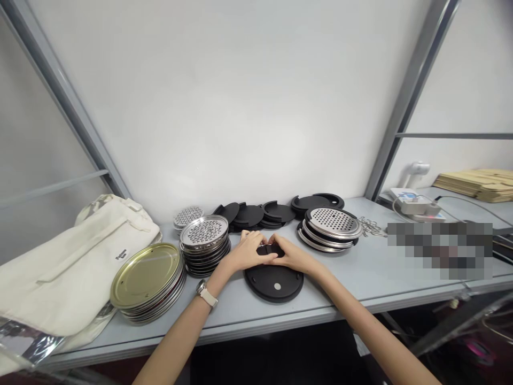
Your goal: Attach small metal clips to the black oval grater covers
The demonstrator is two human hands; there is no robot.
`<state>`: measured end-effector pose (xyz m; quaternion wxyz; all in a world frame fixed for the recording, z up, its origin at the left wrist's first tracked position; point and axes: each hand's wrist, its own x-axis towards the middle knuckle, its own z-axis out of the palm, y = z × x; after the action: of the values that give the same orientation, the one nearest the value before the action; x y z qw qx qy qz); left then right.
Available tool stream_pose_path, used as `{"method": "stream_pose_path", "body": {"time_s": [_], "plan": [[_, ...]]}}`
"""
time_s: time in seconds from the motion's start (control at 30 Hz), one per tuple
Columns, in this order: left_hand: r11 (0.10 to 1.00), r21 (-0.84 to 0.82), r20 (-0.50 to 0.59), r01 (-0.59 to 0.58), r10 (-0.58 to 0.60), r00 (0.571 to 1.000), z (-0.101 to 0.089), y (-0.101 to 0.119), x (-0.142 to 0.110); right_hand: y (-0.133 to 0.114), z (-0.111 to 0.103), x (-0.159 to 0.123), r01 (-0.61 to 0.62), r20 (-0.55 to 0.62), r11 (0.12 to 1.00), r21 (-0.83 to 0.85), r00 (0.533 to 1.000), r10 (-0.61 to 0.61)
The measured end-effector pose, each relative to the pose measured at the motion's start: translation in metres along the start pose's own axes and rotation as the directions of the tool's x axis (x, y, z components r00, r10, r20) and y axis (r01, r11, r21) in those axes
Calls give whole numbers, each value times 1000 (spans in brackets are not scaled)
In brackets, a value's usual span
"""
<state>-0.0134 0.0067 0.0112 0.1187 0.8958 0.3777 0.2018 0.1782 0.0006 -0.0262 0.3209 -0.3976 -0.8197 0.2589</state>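
A black round plastic base (273, 293) lies on the grey table in front of me, with a pale round spot near its front edge. My left hand (251, 250) is closed at the base's far left part, its fingers bent over a dark raised piece (269, 249). From the other side my right hand (287, 252) closes on the same spot, and the two thumbs nearly meet. The fingers partly hide the raised piece and the base's far edge. Just left of my left hand stands a stack of metal grater discs (204, 233).
Gold-coloured round lids (146, 275) are piled at the left beside a cream fabric bag (92, 256). Several black round bases (248, 215) lie along the wall. Discs with perforated metal tops (334, 222) are stacked behind my right forearm, near small metal pieces (371, 227).
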Motion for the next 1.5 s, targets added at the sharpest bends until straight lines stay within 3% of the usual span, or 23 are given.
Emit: {"method": "stream_pose_path", "body": {"time_s": [0.77,1.5], "plan": [[998,-61,79,-28,33,996,0,-19,0,-7,-5,-2,-30,38,999,-37,999,31],[994,-97,102,-52,61,993,-5,-15,0,-6,-4,0,-22,36,998,-53,999,24]]}}
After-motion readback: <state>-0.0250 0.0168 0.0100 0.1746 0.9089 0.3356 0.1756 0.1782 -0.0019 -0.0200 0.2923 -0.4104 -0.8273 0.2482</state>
